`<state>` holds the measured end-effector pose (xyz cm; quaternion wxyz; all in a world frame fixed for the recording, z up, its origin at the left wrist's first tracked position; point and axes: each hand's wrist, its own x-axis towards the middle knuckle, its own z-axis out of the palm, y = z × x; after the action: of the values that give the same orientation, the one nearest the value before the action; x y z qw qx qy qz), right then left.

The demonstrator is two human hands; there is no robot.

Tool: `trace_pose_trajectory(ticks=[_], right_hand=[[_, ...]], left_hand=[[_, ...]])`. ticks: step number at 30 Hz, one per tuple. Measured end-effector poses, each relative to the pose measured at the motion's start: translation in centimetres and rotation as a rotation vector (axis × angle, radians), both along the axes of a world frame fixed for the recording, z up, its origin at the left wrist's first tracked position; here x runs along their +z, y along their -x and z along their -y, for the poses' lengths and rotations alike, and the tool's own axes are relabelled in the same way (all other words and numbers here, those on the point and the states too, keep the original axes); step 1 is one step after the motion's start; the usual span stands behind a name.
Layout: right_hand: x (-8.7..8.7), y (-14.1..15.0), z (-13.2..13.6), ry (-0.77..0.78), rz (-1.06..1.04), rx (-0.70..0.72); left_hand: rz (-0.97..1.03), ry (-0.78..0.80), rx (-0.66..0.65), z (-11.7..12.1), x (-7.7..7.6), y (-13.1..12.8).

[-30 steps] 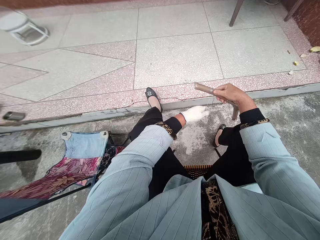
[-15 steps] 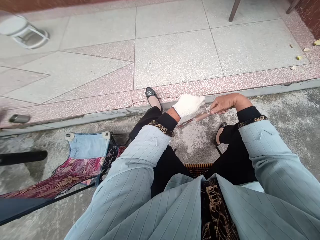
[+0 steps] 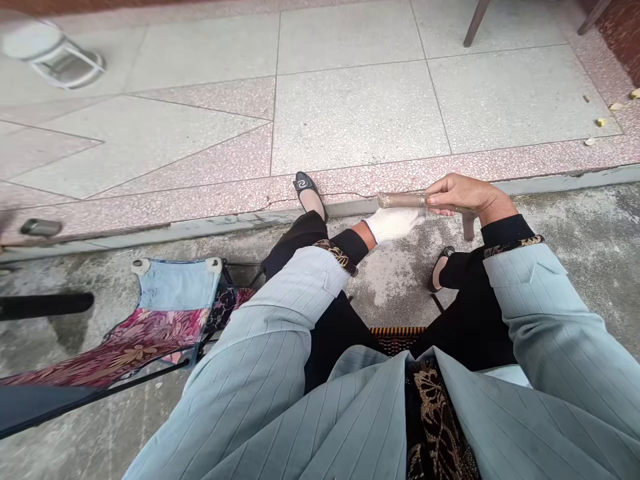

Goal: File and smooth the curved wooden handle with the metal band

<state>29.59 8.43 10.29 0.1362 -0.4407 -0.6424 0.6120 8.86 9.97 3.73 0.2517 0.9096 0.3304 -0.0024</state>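
My right hand (image 3: 453,193) is bare and closed around the neck of a hand tool with a worn wooden handle (image 3: 400,200). The handle points left, bound at its neck with what looks like wire. Beyond my palm a brownish, blurred end (image 3: 469,227) hangs down; its exact kind does not show. My left hand (image 3: 395,224), in a white knitted glove, lies just below the handle with its fingertips near my right fingers. Those gloved fingers are smeared and partly covered, so I cannot tell whether they grip the tool.
A raised tiled step (image 3: 360,107) runs ahead, with a white stool (image 3: 55,53) and a small metal cylinder (image 3: 41,227) at left. A folding chair (image 3: 170,313) with denim and floral cloth stands beside my left leg. Furniture legs (image 3: 476,23) show at upper right.
The tool has turned over: its handle now points left and its other end hangs at the right. My gloved left hand has moved down and right, below the handle.
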Motion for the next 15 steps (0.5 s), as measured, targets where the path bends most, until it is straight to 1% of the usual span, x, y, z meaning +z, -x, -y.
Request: trace_pose_trajectory(ticks=[2, 4, 6, 8, 10, 12, 15], right_hand=[[0.0, 0.4, 0.0, 0.000, 0.027, -0.081], [-0.1, 0.7, -0.2, -0.016, 0.083, -0.221], [-0.5, 0.7, -0.7, -0.060, 0.184, -0.379], [-1.0, 0.4, -1.1, -0.097, 0.333, -0.456], [-1.3, 0.1, -1.5, -0.099, 0.505, -0.420], [-1.3, -0.1, -1.7, -0.066, 0.625, -0.314], [-1.1, -0.1, -1.6, 0.011, 0.651, -0.117]], left_hand=[[-0.050, -0.004, 0.011, 0.1, 0.0, 0.0], [-0.089, 0.009, 0.011, 0.0, 0.0, 0.0], [-0.123, 0.013, -0.005, -0.1, 0.0, 0.1], [-0.173, -0.030, -0.024, -0.2, 0.0, 0.3], [-0.222, -0.131, -0.040, -0.3, 0.5, 0.6], [-0.258, -0.245, -0.041, -0.3, 1.4, 0.9], [-0.292, -0.341, -0.016, -0.4, 2.9, 1.4]])
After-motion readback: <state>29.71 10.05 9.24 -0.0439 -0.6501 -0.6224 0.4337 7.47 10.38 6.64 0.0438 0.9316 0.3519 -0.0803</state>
